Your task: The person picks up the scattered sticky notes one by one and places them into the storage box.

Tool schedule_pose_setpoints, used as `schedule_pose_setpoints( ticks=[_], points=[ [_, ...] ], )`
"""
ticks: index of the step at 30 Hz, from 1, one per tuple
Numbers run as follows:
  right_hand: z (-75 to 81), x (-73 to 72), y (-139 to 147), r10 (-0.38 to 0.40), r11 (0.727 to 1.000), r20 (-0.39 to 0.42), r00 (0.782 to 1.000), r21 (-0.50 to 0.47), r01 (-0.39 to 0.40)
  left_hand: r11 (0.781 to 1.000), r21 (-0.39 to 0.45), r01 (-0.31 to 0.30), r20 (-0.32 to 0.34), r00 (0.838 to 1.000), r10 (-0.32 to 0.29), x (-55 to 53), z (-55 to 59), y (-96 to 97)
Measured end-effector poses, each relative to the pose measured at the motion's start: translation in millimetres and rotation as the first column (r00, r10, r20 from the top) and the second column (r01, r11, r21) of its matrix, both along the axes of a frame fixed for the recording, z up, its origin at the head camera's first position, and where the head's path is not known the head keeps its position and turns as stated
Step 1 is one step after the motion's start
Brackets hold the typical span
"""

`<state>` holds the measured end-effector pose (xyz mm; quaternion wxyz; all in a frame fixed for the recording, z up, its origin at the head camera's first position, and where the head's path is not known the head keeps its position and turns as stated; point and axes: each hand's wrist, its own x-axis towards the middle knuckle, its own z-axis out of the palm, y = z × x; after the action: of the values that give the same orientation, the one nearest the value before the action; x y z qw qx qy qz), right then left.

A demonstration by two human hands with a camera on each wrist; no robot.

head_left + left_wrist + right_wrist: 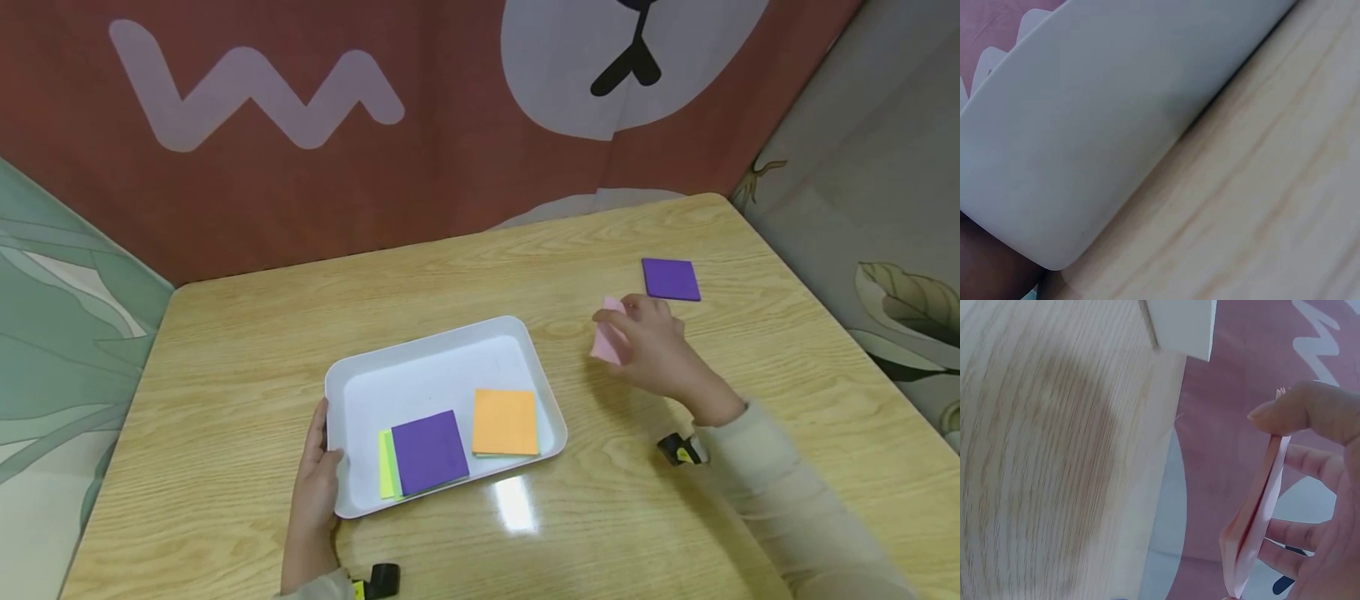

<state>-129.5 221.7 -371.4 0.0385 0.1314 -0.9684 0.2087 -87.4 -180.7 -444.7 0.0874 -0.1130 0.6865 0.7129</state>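
My right hand (660, 358) grips a pink stack of paper notes (611, 333) between thumb and fingers, held above the table right of the tray. In the right wrist view the stack (1260, 506) is seen edge-on, slightly bent and splitting into layers. My left hand (313, 492) holds the left end of a white tray (408, 387), its thumb at the rim. Inside the tray, a purple square (431, 452) overlaps yellow and green ones (387, 467). An orange square (505, 422) lies to their right, with a pale green edge peeking out beneath.
Another purple square (671, 279) lies on the wooden table (247, 358) beyond my right hand. A red printed cloth (420, 192) hangs along the table's back edge. Each wrist carries a small black camera, such as the right one (681, 450).
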Motion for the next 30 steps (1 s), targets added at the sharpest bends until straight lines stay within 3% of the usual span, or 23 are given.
schedule_pose_setpoints(
  ticks=[11, 30],
  points=[
    [-0.5, 4.0, -17, 0.054, 0.999, 0.039, 0.998, -0.001, -0.054, 1.0, -0.001, -0.007, -0.006, 1.0, 0.007, -0.1, -0.1, -0.3],
    [-4.7, 7.8, -52, 0.153, 0.988, 0.034, 0.988, -0.043, -0.152, 1.0, 0.014, 0.0, -0.011, 1.0, 0.0, -0.9, 0.4, -0.7]
  ],
)
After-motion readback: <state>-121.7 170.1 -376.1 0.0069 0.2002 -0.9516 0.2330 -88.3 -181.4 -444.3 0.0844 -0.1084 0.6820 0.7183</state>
